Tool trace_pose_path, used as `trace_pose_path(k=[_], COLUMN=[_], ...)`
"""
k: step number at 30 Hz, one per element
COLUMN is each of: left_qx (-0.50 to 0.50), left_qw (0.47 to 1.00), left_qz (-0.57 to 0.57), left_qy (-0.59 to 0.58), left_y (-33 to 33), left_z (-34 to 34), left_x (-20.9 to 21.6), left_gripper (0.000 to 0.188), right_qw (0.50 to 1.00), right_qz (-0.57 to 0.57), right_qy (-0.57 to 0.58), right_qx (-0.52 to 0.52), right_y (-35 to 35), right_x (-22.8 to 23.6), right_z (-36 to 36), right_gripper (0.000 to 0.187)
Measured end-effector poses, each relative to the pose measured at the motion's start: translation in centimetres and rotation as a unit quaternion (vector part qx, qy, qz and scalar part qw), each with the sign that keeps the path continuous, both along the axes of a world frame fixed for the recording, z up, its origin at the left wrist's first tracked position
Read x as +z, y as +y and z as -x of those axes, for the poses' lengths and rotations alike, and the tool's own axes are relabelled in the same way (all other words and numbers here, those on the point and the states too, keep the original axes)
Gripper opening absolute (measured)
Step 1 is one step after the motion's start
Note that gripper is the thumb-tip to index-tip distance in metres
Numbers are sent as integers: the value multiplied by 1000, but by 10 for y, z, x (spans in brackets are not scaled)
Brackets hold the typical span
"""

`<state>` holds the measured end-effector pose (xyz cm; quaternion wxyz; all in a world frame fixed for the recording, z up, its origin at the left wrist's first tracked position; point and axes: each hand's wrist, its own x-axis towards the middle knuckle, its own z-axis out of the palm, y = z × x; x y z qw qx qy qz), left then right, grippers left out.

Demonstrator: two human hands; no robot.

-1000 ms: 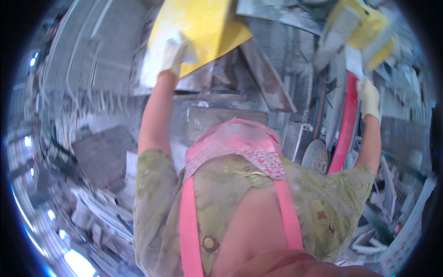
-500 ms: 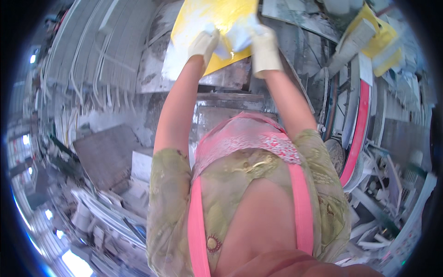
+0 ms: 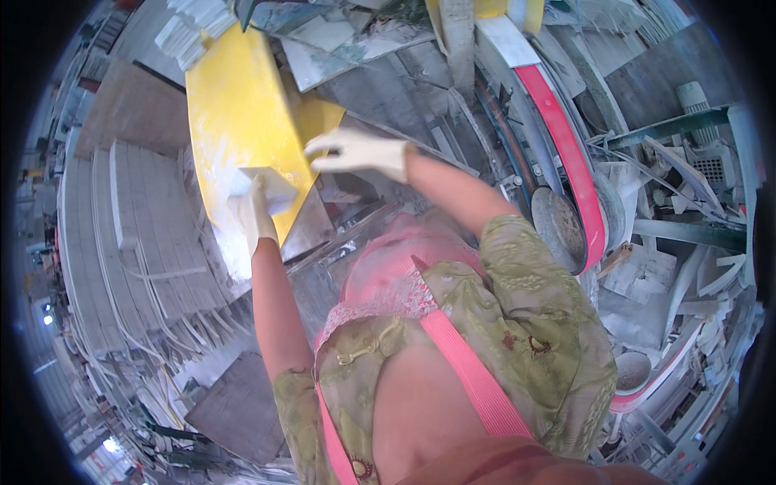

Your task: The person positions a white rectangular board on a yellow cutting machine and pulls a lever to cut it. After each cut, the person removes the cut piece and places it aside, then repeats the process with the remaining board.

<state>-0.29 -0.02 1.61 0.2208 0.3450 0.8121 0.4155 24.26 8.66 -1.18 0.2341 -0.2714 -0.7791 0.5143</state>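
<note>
A light-grey block-like piece (image 3: pixel 271 187) rests over the near part of a yellow surface (image 3: pixel 238 105) that is smeared with white. My left hand (image 3: pixel 255 214), in an off-white glove, has its fingers closed on the left side of this piece. To the right, my right hand (image 3: pixel 360 153), gloved the same way, holds nothing; its fingers stretch leftward with a gap between them. It hovers near the right edge of the yellow surface, apart from the block.
Stacked white pieces (image 3: pixel 194 32) stand at the far end of the yellow surface. Long grey slabs (image 3: pixel 162 234) lie to the left. On the right is a machine with a pink-red belt (image 3: pixel 562 137) and a round wheel (image 3: pixel 556 226). A brown board (image 3: pixel 238 404) sits lower left.
The view has swung right, so the yellow surface now appears farther left. My right hand has come away from the pale piece, while my left hand stays on it.
</note>
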Motion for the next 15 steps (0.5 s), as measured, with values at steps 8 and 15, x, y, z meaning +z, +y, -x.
trace_pose_path(k=[8, 15], left_qx=[5, 65], left_qw=[1000, 997], left_qz=[20, 17], left_qy=[24, -34], left_y=[0, -4], left_z=[-36, -57], left_x=[30, 42], left_gripper=[64, 57], right_qw=[860, 728], right_qz=[-78, -300], right_qy=[-150, -362], right_qx=[-482, -499], right_y=[119, 191], right_x=[-19, -50], right_z=[-288, -352], right_gripper=[45, 53])
